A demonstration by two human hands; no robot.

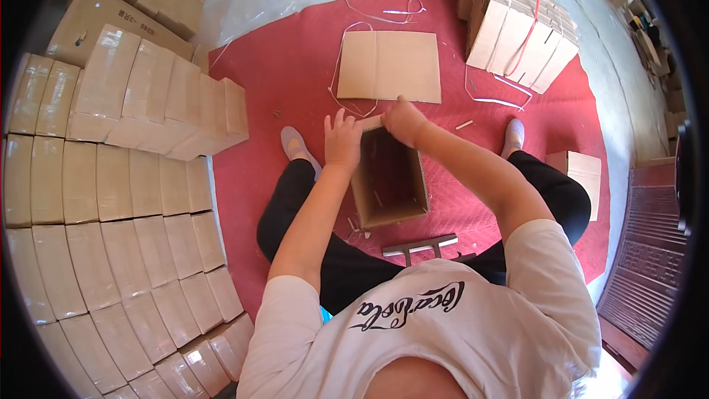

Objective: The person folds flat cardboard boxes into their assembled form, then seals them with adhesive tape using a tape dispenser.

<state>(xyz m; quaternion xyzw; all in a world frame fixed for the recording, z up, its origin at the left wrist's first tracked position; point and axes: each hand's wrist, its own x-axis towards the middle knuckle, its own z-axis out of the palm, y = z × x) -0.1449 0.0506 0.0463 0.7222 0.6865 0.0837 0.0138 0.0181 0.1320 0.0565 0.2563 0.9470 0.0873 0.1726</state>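
Between my legs on the red mat an open cardboard box [393, 218] stands upright, its dark inside facing up. My left hand [343, 140] rests at the box's far left corner, fingers spread against the cardboard. At the far right corner my right hand [404, 121] is closed on the top edge of the box. Just beyond the hands a flat cardboard piece [389, 66] lies on the mat with a white strap looped beside it. A dark T-shaped tool [419, 245] is on the near side of the box.
Stacked closed cartons [111, 177] form a wall at the left. A strapped bundle of flat cardboard [521, 33] is at the upper right. A small carton [583, 177] sits beyond my right knee. White strap pieces [399, 12] lie on the red mat [281, 44].
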